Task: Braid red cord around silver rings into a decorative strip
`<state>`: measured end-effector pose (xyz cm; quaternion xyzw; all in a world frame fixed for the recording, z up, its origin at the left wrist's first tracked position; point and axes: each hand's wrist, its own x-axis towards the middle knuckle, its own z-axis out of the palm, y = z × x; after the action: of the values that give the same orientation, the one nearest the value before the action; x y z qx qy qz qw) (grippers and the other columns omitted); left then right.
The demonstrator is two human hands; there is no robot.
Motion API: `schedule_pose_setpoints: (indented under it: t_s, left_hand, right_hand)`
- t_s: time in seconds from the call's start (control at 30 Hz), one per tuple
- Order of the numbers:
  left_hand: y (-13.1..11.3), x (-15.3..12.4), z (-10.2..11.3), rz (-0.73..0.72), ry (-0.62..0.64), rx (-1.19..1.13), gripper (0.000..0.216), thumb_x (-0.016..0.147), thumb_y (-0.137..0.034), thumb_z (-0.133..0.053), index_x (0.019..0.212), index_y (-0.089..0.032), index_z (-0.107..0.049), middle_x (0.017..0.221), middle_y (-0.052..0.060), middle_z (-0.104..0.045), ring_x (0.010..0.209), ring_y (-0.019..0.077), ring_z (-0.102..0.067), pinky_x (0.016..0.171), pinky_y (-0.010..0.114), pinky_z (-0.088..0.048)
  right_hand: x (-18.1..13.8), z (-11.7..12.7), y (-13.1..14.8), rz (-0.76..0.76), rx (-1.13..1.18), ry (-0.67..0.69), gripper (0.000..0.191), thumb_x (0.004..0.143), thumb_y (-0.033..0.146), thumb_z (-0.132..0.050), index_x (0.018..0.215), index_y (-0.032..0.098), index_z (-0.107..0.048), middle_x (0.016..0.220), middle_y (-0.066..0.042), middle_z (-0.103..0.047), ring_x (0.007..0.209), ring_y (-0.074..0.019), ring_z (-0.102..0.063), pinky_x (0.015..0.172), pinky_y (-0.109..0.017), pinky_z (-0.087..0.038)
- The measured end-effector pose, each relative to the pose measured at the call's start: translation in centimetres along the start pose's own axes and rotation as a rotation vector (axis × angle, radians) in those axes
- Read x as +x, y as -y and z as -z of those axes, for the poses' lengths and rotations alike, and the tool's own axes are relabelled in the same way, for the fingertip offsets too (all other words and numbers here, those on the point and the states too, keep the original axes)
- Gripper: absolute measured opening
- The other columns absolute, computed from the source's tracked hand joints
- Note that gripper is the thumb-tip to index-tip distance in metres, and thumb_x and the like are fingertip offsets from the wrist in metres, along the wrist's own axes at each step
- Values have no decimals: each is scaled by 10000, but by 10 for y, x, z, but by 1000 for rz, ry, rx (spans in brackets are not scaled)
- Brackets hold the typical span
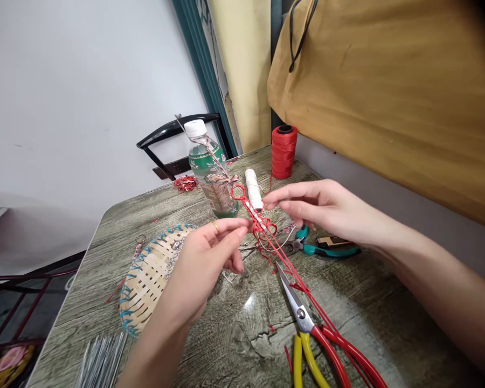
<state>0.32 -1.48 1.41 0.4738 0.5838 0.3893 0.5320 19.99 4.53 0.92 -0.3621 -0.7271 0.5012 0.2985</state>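
Note:
A red knotted cord with white beads or segments along it hangs in front of a plastic bottle, a red ring at its upper end. Long red strands run from it toward the lower right. My left hand is at the left side of the knotting, thumb and index finger closed on the red cord at its edge. My right hand hovers on the right, fingers stretched out, index fingertip close to the cord. Loose red loops and a thin white string hang below the knots.
Red-and-yellow-handled scissors and pliers lie in front. Teal-handled pliers lie right, a woven bamboo piece left, near metal wires. A white thread spool and red thread cone stand behind on the table.

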Motion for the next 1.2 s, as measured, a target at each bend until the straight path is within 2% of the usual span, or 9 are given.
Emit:
schedule_pose_setpoints:
  t_s: [0.17,0.3,0.5,0.6,0.73,0.8,0.97,1.1,1.2]
  left_hand:
    - [7,4,-6,7,14,-49,119,723,-228,-635,817,-155,-641,423,-59,-535,411,44,-442,466,158,-359]
    - [8,5,-6,-7,-13,-84,93,701,-209,-660,755,-139,-632,457,-53,-555,429,39,-463,467,147,-371]
    - [6,3,-6,-13,-14,-181,75,706,-191,-656,726,-133,-615,522,-33,-590,481,53,-511,499,152,-417]
    - [6,3,-7,-23,-48,-226,57,693,-165,-659,704,-132,-613,615,-17,-625,546,62,-546,554,162,-444]
    - [6,1,-10,-44,-93,-275,29,703,-138,-628,682,-136,-609,601,-17,-628,553,71,-554,576,174,-454]
    - [7,0,-11,-60,-100,-308,45,719,-126,-603,675,-133,-599,635,-6,-647,551,70,-554,570,177,-456]
    - [8,0,-13,-93,-130,-350,82,748,-110,-553,668,-122,-567,711,17,-663,558,64,-550,573,181,-461]
    - [9,1,-16,-69,-103,-359,81,753,-129,-550,672,-135,-544,634,-18,-622,504,57,-537,522,172,-445]
    - [8,2,-18,-20,-74,-317,76,746,-168,-576,685,-144,-538,532,-33,-585,465,61,-527,491,162,-429]
  right_hand:
    - [4,-12,-7,19,81,187,222,825,304,-518,937,147,-629,842,-19,-612,713,-118,-518,628,-246,-404]
    - [6,-12,-12,-22,157,112,168,775,293,-593,788,129,-629,673,12,-564,586,-76,-466,528,-213,-364]
    - [4,-10,-12,-134,271,79,160,783,280,-593,768,121,-603,556,33,-533,484,-49,-468,451,-169,-377]
    - [2,-10,-9,-180,333,94,138,796,261,-582,782,124,-579,594,20,-571,505,-53,-520,462,-157,-415]
    - [1,-12,-4,-183,421,140,132,829,243,-540,763,129,-529,723,-18,-623,553,-66,-575,466,-159,-441]
    - [0,-13,-4,-178,442,149,135,855,237,-498,763,138,-498,685,-15,-626,534,-70,-575,469,-166,-446]
    - [-1,-14,-6,-180,407,103,125,861,234,-477,764,153,-476,566,18,-594,432,-55,-515,413,-152,-408]
    - [-2,-16,-6,-207,299,75,119,851,261,-469,792,158,-487,540,29,-575,382,-48,-471,363,-144,-366]
    - [-2,-17,-5,-146,164,38,120,834,268,-488,824,153,-519,585,31,-544,419,-48,-464,367,-145,-353]
